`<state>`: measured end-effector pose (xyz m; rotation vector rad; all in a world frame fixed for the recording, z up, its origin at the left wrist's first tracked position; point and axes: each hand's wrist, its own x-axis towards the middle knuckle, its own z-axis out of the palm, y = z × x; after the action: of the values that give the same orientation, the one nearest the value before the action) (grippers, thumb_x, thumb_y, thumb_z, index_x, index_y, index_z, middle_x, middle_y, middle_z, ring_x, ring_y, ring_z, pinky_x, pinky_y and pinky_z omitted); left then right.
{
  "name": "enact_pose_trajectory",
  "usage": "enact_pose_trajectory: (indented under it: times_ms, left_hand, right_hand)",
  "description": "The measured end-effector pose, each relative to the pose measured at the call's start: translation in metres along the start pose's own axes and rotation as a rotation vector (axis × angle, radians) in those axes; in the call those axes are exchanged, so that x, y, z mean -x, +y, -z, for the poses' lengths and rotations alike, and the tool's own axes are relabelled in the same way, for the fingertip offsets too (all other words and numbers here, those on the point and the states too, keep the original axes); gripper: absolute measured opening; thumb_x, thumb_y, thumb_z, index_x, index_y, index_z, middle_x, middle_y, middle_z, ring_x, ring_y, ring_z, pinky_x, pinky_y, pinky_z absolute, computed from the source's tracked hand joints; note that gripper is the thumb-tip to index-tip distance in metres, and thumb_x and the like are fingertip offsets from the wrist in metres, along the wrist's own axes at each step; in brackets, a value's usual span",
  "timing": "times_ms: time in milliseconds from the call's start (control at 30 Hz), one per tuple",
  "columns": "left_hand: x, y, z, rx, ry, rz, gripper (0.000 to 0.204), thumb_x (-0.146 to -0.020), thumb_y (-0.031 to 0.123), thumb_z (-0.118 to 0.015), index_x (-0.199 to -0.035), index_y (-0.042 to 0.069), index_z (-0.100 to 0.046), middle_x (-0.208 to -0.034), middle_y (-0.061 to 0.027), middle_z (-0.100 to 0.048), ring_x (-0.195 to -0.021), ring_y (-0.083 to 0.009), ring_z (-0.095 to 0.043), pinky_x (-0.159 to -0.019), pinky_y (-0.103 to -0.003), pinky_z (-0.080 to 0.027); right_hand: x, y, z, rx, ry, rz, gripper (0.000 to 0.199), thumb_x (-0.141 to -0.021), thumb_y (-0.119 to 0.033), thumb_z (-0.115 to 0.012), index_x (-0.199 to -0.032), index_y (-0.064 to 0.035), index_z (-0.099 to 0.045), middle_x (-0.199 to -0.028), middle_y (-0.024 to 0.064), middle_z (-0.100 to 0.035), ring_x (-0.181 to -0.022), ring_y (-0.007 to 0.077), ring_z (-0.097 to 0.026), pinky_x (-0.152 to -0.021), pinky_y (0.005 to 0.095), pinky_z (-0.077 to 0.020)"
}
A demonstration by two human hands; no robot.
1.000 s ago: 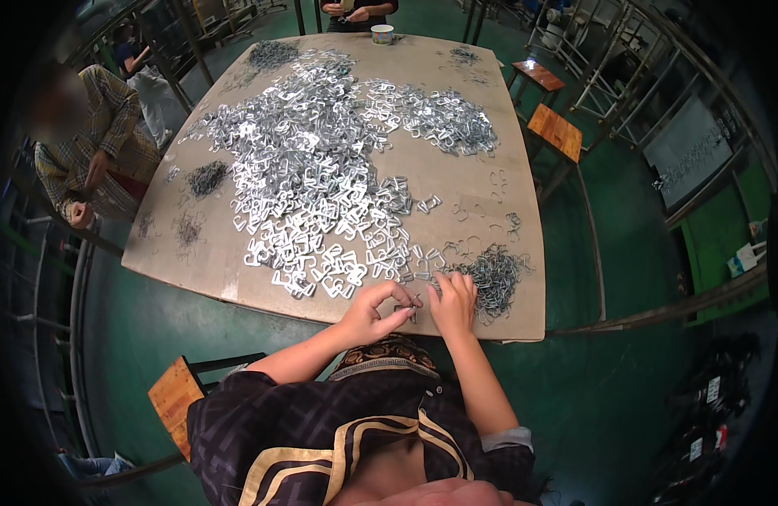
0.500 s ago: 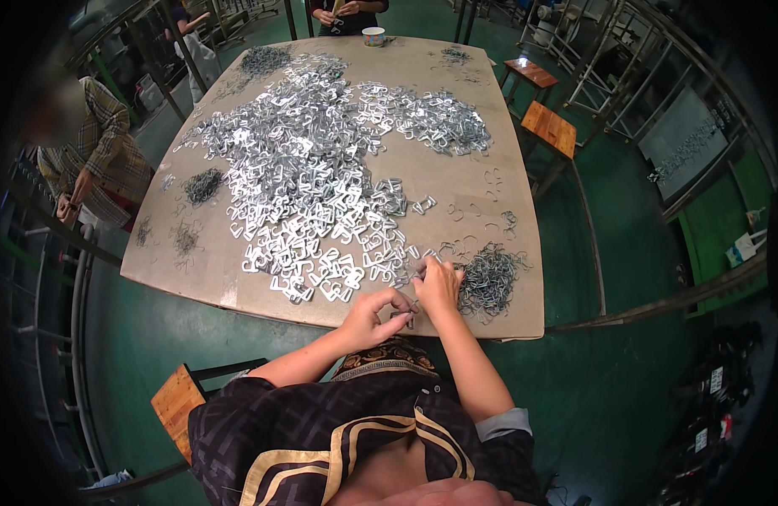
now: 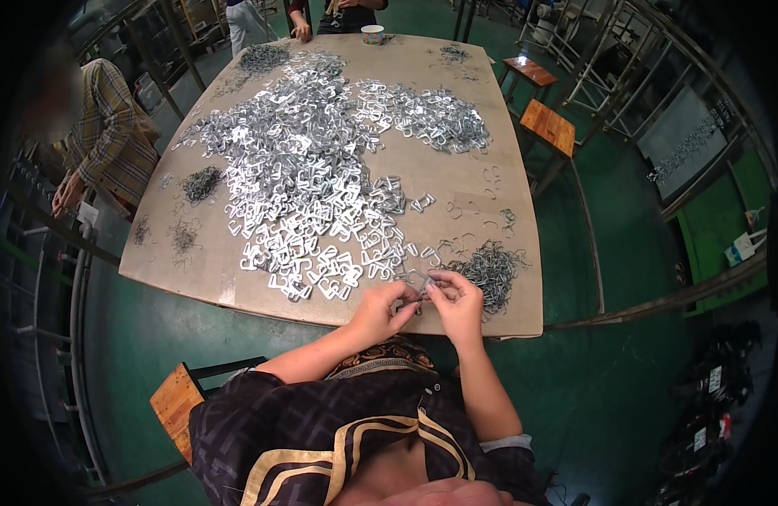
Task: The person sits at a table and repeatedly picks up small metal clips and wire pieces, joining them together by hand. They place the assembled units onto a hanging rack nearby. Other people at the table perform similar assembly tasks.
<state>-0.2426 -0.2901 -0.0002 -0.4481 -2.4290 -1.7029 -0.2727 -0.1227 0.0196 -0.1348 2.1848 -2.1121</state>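
My left hand [image 3: 380, 312] and my right hand [image 3: 460, 308] meet just above the near edge of the table, fingers closed. Between their fingertips is a small metal hook [image 3: 417, 276], which my right thumb and forefinger pinch. Something small and dark shows at my left fingertips, too small to make out. Ahead and to the left spreads a big heap of shiny, pale metal hooks [image 3: 300, 173]. Beside my right hand lies a tangled pile of thin, dark grey wire clips [image 3: 492, 268].
The brown-topped table [image 3: 465, 181] also bears smaller wire clip piles [image 3: 201, 184] and a paper tub [image 3: 373, 34]. A person in a checked shirt [image 3: 115, 126] stands at the left, others at the far edge. Wooden stools [image 3: 547, 128] stand at the right, another stool [image 3: 174, 409] behind left.
My right hand has come back from the edge of the hook heap to my left fingertips, now with a metal hook. At the far edge, a person has moved right and rests a hand on the table.
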Motion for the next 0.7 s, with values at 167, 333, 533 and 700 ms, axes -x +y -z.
enact_pose_trajectory:
  times_ms: [167,333,533,700]
  left_hand:
    - [-0.003,0.002,-0.003,-0.059,-0.078,-0.158,0.014,-0.08,0.004,-0.071,-0.092,0.001,-0.065,-0.084,-0.0128,-0.068,-0.078,-0.0298,-0.067,-0.069,-0.037,-0.052]
    - [-0.038,-0.022,0.002,-0.122,-0.105,-0.153,0.012,-0.081,0.006,-0.069,-0.093,0.003,-0.07,-0.086,-0.0132,-0.069,-0.079,-0.0319,-0.066,-0.071,-0.038,-0.053]
    - [-0.116,-0.08,-0.041,-0.64,-0.046,-0.148,0.014,-0.08,0.012,-0.067,-0.087,0.001,-0.07,-0.085,-0.0142,-0.066,-0.079,-0.0327,-0.064,-0.072,-0.04,-0.053]
    - [-0.136,-0.078,-0.067,-0.875,-0.142,-0.104,0.012,-0.08,0.009,-0.058,-0.081,0.0,-0.065,-0.09,-0.0174,-0.063,-0.087,-0.0348,-0.062,-0.076,-0.04,-0.053]
  right_hand:
    - [0.024,-0.009,0.002,0.225,0.145,0.222,0.017,-0.082,0.005,-0.066,-0.099,0.0036,-0.067,-0.085,0.0098,-0.066,-0.072,0.0156,-0.068,-0.064,0.0268,-0.0516]
    - [0.039,-0.015,0.02,0.274,0.255,0.311,0.018,-0.081,0.006,-0.065,-0.098,0.0019,-0.068,-0.085,0.0105,-0.065,-0.07,0.0183,-0.067,-0.064,0.0285,-0.051]
    - [0.052,-0.031,0.034,0.393,0.33,0.362,0.018,-0.08,0.006,-0.065,-0.098,0.0019,-0.068,-0.086,0.0103,-0.065,-0.07,0.019,-0.065,-0.065,0.029,-0.0512]
    - [0.056,-0.033,0.041,0.426,0.343,0.361,0.02,-0.08,0.006,-0.065,-0.099,0.0016,-0.068,-0.086,0.0104,-0.065,-0.072,0.0198,-0.065,-0.067,0.0296,-0.0513]
